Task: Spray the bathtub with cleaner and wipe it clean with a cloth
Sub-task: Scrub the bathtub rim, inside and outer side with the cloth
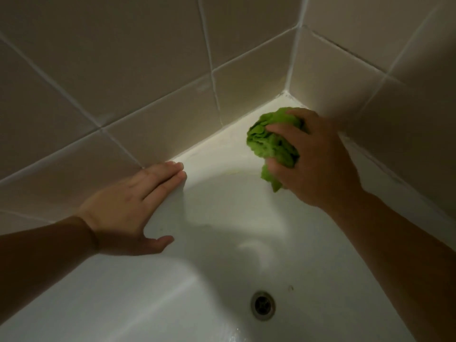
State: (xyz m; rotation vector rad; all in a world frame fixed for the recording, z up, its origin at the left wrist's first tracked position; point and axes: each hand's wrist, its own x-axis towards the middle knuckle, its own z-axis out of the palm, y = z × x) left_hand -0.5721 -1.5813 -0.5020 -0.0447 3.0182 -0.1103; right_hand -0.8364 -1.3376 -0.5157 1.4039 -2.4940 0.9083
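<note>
White bathtub (222, 218), drain (263, 303) in floor.

The tiled walls (138, 70) closed me in along the upper frame, meeting at a corner upper right. My left hand (130, 206) lay flat on the tub rim (209, 144) at centre left, blocking it. The white basin (222, 230) stood open from centre down to the drain (263, 305).

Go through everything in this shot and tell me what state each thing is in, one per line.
green cloth: bunched up, gripped by the right hand
right hand: fingers curled round the cloth at the tub corner
left hand: flat, fingers straight, resting on the bathtub rim
bathtub: white, no standing water
drain: unplugged
</note>
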